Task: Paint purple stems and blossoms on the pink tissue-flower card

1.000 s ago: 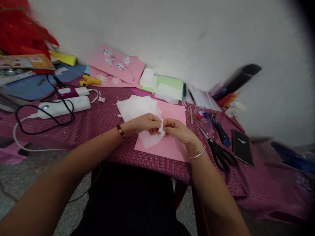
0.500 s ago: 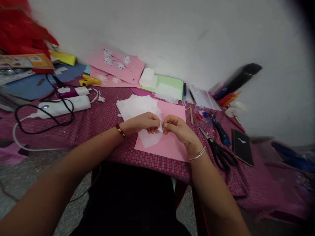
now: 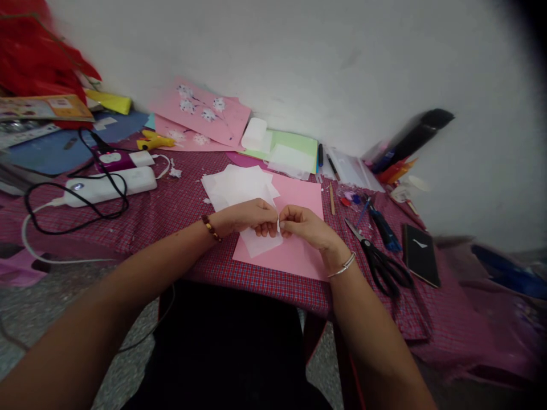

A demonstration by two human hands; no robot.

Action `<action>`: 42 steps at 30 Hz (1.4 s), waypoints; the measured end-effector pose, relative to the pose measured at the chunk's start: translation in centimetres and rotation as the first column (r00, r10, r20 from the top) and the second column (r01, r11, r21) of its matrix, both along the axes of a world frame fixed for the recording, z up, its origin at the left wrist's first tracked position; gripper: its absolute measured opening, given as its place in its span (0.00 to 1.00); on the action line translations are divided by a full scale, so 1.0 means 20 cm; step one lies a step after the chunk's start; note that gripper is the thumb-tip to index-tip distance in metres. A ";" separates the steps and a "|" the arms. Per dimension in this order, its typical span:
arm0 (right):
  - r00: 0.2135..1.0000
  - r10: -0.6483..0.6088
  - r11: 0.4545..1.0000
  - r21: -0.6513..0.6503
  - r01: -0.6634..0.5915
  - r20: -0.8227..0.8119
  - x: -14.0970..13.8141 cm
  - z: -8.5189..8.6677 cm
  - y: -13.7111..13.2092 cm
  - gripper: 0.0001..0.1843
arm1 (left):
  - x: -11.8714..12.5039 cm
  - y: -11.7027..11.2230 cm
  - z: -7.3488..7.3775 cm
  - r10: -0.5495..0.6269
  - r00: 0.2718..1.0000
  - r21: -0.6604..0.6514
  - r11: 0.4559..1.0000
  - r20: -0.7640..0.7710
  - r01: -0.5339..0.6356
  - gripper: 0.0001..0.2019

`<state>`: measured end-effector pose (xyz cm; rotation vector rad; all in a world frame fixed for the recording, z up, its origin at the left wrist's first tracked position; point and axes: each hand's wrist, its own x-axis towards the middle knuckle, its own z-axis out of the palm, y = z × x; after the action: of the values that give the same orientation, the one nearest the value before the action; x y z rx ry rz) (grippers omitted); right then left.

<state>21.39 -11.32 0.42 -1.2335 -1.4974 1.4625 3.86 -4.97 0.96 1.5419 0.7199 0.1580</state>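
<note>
Fingertips nearly touching, my two hands meet over a pink sheet of paper [image 3: 301,259]. My left hand [image 3: 258,217] is closed in a pinch, and my right hand [image 3: 301,222] pinches from the other side. A small piece of white paper [image 3: 278,223] shows between them, mostly hidden by the fingers. Under and beside my left hand lie several thin white paper sheets [image 3: 239,185], overlapping the pink one. To the right of my right wrist rest black-handled scissors [image 3: 380,262], blades pointing away from me.
At the back are pink cards with white flowers [image 3: 209,114] and a green sheet [image 3: 294,145]. A white power strip [image 3: 115,185] with looped black cable lies left, near a yellow glue gun [image 3: 154,140]. Right are a blue-black tool [image 3: 384,228] and a black notebook [image 3: 421,256].
My right hand has shifted slightly toward my left, and the gap between the fingertips has narrowed. Less of the small white paper shows now.
</note>
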 end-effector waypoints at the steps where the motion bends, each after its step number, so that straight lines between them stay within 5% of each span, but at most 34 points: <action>1: 1.000 -0.003 1.000 -0.004 0.003 -0.002 0.00 0.00 0.00 0.05 | 0.00 0.00 0.00 -0.001 1.000 0.008 1.000 0.002 0.001 0.08; 19: 1.000 -0.021 1.000 0.006 0.021 0.017 0.00 0.00 0.00 0.06 | -0.02 0.01 -0.02 -0.057 0.995 -0.007 0.998 0.081 0.057 0.07; 34: 0.991 -0.086 0.996 -0.006 0.086 -0.098 -0.02 -0.03 0.00 0.05 | 0.01 -0.03 -0.02 0.157 0.978 -0.034 0.988 0.137 -0.154 0.08; 42: 0.989 -0.105 0.993 0.036 0.109 -0.102 -0.01 -0.06 0.01 0.09 | 0.00 -0.02 -0.01 0.130 0.971 -0.100 0.989 0.203 -0.111 0.07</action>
<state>21.15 -11.05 -0.83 -1.1797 -1.3670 1.3955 3.77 -5.44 0.70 1.3742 0.6446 0.3697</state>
